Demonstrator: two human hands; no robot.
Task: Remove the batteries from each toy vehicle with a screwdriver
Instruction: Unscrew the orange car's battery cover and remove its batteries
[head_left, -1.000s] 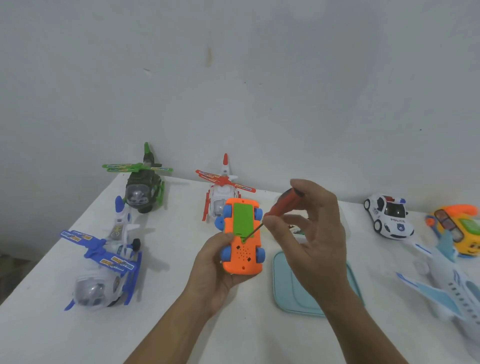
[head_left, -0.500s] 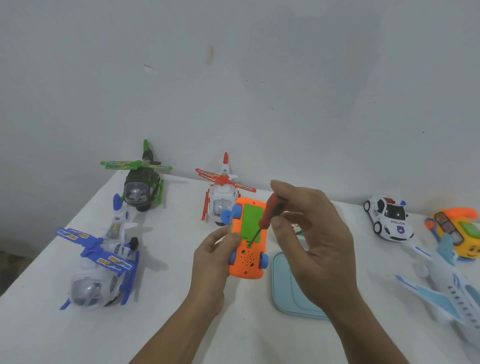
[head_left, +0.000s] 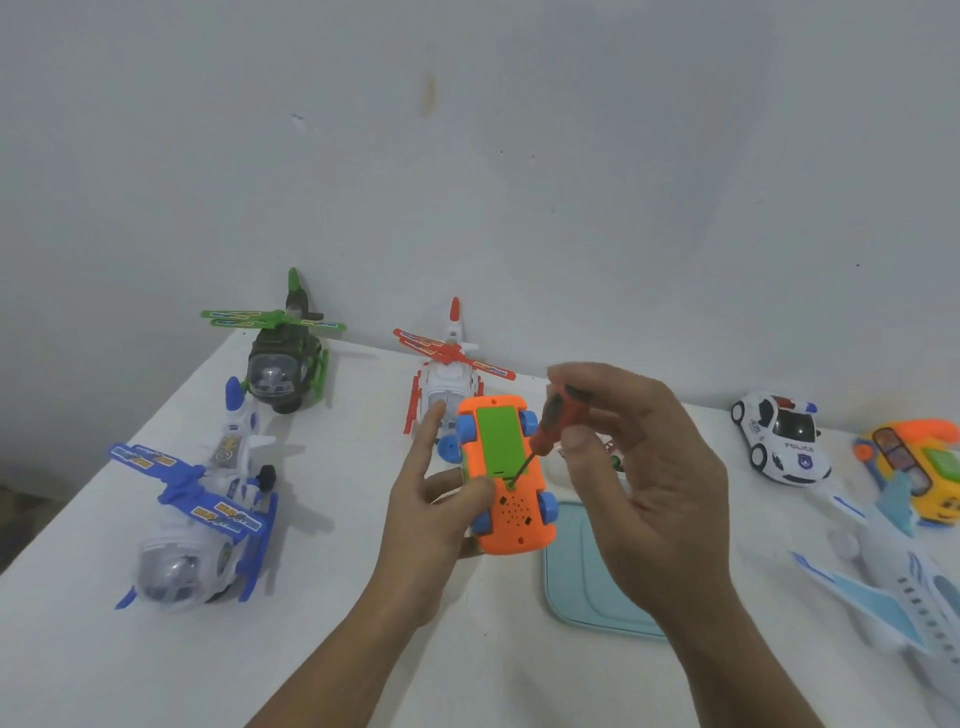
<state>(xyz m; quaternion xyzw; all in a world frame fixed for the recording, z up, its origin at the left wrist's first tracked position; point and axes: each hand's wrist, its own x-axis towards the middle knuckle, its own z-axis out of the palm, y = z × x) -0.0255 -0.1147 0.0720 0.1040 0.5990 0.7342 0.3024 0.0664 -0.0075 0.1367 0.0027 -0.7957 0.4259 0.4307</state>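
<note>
Lowest in the frame, a pale teal tray (head_left: 582, 592) lies flat on the white table (head_left: 156, 675), partly hidden by the right wrist. Just above it, at centre frame, the left hand (head_left: 431, 525) holds the orange toy car (head_left: 514, 514) clear of the table, underside up: the thumb presses on its belly, the other fingers curl behind it and the forefinger sticks out straight. The right hand (head_left: 649, 499) pinches the red handle of the screwdriver (head_left: 553, 423) between thumb and fingers, and the thin tip meets the car at the lower edge of the green battery cover (head_left: 496, 439), above a patch of speaker holes. At lower left stands a blue-and-white helicopter (head_left: 197, 525); the stickers on its rotor carry writing too blurred to read. At lower right lies a white and light-blue airplane (head_left: 909, 597). Farther back on the right sits a white police car (head_left: 782, 439) with POLICE on its side, and beside it a yellow-and-orange toy (head_left: 919, 467). Against the grey wall stand a green helicopter (head_left: 283, 358) and a red-and-white helicopter (head_left: 447, 374).
</note>
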